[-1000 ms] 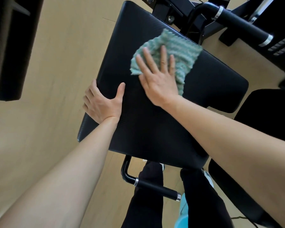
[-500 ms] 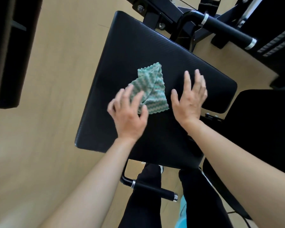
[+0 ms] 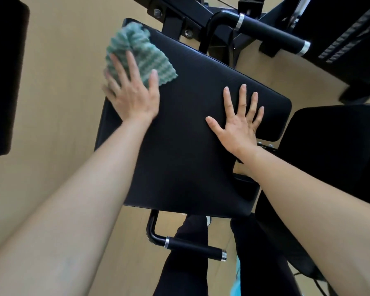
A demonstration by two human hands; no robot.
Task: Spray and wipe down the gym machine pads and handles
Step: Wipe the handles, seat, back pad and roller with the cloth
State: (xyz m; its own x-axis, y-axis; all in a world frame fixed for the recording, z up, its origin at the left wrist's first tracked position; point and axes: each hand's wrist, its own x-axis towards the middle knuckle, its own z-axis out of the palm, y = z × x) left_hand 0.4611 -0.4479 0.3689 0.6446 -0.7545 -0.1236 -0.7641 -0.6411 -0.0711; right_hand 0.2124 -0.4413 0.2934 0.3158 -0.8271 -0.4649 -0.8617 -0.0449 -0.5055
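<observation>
At 9 o'clock, a dark panel [image 3: 2, 77] is cut off by the frame edge. At 11 o'clock, the left hand [image 3: 132, 90], motion-blurred, presses flat with fingers spread on a green striped cloth [image 3: 137, 54] at the far left corner of the black machine pad [image 3: 190, 146]; no grasp is visible. At 3 o'clock, the right hand [image 3: 239, 122] lies open, fingers splayed, palm on the pad, holding nothing. Upper handle [image 3: 269, 35] at 1 o'clock; lower handle [image 3: 192, 246] at 6 o'clock, partly hidden by dark trouser legs [image 3: 184, 263].
</observation>
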